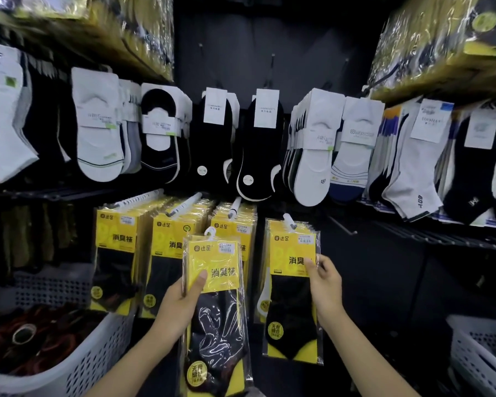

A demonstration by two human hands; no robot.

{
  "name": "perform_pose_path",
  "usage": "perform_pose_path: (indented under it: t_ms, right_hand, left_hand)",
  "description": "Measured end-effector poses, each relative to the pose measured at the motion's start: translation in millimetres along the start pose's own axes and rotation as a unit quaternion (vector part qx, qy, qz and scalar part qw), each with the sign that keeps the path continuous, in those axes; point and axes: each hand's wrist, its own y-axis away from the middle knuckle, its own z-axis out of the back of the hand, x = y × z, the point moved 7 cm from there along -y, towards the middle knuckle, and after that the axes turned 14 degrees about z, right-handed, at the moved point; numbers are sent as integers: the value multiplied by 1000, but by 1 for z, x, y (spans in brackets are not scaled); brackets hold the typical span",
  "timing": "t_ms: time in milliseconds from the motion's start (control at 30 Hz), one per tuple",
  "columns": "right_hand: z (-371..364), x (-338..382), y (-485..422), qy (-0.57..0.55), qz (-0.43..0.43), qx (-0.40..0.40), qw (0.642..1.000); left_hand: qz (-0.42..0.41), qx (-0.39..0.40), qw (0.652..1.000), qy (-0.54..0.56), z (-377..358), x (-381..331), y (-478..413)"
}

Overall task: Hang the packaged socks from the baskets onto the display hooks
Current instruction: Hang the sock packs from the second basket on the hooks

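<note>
Nearest to you, at lower left, a white perforated basket (98, 353) holds a heap of dark and reddish packets, and the corner of a second white basket (476, 351) shows at lower right. Above them your two hands are raised and well apart, each on its own pack of socks. Your left hand (181, 302) grips the held pack (212, 282) by its left edge, with the thumb (199, 279) pressed on the yellow card and the fingers curled behind. This pack stands upright in its clear wrapper, with a black sock below the card. Its white hanger tab (210, 232) lies in front of the third row of packs; you cannot tell whether it touches a hook. Your right hand (325, 285) pinches the right edge of the hanging pack (291, 305), thumb on the front of the card. That pack is the front one of a few on the rightmost hook (289, 220). To its left, three fuller rows of yellow packs (115, 253) hang on white hooks (181, 206) that slant toward you. Farther back, on the rail above, hang low-cut socks with white paper bands: white pairs (98, 144) at left, black pairs (258, 150) in the middle, and white and grey ankle socks (413, 173) at right. At the top, bundles in shiny plastic wrap (430, 44) sit on both sides, against a dark back panel (269, 38).
</note>
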Motion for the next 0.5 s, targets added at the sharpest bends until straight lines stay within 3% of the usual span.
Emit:
perform_pose_path:
  t_ms: [133, 333, 500]
  right_hand:
    - [-6, -17, -12, 20, -20, 1, 1000]
    - [-3, -34, -33, 122, -38, -105, 986]
    - [-3, -36, -40, 156, -39, -117, 980]
  left_hand:
    - [8, -3, 1000, 13, 1, 0, -2]
    - [8, 5, 1000, 30, -3, -6, -1]
    - [2, 14, 999, 46, -9, -9, 1]
